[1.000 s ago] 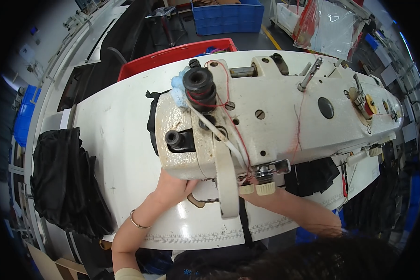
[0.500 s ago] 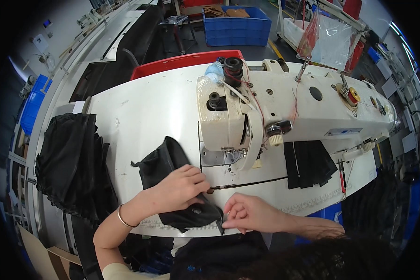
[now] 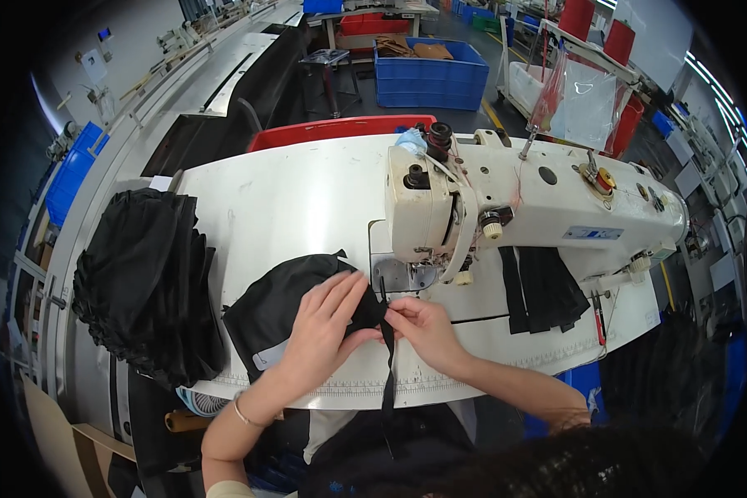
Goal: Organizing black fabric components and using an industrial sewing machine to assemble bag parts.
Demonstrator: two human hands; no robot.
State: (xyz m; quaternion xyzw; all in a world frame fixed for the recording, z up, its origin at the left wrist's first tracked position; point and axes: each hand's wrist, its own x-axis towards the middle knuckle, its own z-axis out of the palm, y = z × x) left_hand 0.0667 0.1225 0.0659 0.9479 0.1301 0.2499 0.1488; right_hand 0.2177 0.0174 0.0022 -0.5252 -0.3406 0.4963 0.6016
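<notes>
Fingertips of the right hand (image 3: 430, 334) are pinched on a narrow black strap (image 3: 389, 365) that dangles below them past the edge of a smooth white table (image 3: 290, 187). Left hand (image 3: 317, 330) is pretty much flat, fingers straight, thumb spread toward that pinch. Under its palm sits the black fabric piece (image 3: 278, 299): soft, kinda dome-topped, pale patch (image 3: 271, 355) near its lower edge. Just past the fingertips: glossy off-white sewing machine (image 3: 515, 183). Well left: crinkly black cloth stack (image 3: 141, 282).

Left grip (image 3: 319, 330) on black cloth (image 3: 261, 300); right grip (image 3: 424, 332) at strip (image 3: 389, 372)
</notes>
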